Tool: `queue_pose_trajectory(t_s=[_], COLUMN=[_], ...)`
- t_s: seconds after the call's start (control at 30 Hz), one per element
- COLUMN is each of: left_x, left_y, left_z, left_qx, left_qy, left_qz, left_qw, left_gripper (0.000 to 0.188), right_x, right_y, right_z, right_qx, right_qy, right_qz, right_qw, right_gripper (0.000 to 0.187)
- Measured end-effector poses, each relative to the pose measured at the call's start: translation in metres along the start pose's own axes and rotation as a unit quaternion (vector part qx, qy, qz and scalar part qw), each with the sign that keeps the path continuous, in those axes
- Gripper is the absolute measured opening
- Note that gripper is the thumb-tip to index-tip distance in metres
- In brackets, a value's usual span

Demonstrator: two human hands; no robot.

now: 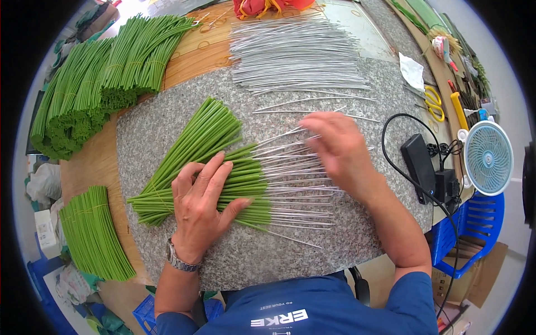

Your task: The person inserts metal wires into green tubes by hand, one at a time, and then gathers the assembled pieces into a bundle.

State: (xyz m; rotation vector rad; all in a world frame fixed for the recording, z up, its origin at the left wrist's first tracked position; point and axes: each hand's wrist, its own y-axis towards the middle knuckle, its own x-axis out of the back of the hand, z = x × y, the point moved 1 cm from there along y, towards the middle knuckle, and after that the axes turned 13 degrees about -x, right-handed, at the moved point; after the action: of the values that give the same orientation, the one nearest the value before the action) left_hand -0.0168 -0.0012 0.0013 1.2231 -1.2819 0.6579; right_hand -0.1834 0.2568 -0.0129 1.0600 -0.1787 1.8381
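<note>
My left hand (201,195), a metal watch at its wrist, lies with fingers spread on a fanned bundle of thin green stems (254,198). Silvery wires (301,204) stick out of the stems' right ends. At the upper wires my right hand (340,151) has its fingers drawn together around the tip of one wire (279,137); the exact contact is partly hidden. A second bundle of green stems (195,139) slants up and away, crossing the first near its banded left end. Loose silvery wires (296,56) lie in a wide layer beyond both hands.
Large banded stacks of green stems (84,84) fill the far left, with a smaller bundle (97,234) nearer. On the right are yellow-handled scissors (434,104), a black power adapter (419,167) with a looping cable, a small blue fan (488,158) and a blue plastic basket (474,229).
</note>
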Motion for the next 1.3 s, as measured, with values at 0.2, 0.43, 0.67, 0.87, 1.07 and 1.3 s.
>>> queue_pose_trajectory(t_s=[0.2,0.43,0.67,0.87,1.07,1.3], left_x=[0.000,-0.001,-0.001,0.000,-0.002,-0.003], left_y=[0.004,0.010,0.009,0.009,0.007,0.005], left_z=[0.001,-0.003,-0.001,-0.002,0.001,0.000], left_qx=[-0.032,-0.026,-0.031,-0.028,-0.014,-0.012], left_qy=[0.018,-0.004,-0.015,-0.038,-0.052,-0.023], left_qz=[0.004,0.021,0.014,0.011,0.013,0.019], left_qw=[0.999,0.999,0.999,0.999,0.998,0.999], left_gripper=[0.074,0.085,0.083,0.077,0.077,0.080], right_x=[0.034,0.037,0.037,0.024,0.017,-0.012], right_y=[-0.014,-0.007,0.021,0.049,0.063,0.064], right_z=[-0.040,-0.057,-0.049,-0.047,-0.051,-0.036], right_qx=[-0.052,-0.104,-0.010,0.087,0.099,0.067], right_qy=[-0.034,-0.063,-0.134,-0.282,-0.270,-0.109], right_qz=[-0.008,-0.059,-0.016,0.051,0.049,0.066], right_qw=[0.998,0.991,0.991,0.954,0.956,0.990], right_gripper=[0.043,0.041,0.015,0.008,0.017,0.010])
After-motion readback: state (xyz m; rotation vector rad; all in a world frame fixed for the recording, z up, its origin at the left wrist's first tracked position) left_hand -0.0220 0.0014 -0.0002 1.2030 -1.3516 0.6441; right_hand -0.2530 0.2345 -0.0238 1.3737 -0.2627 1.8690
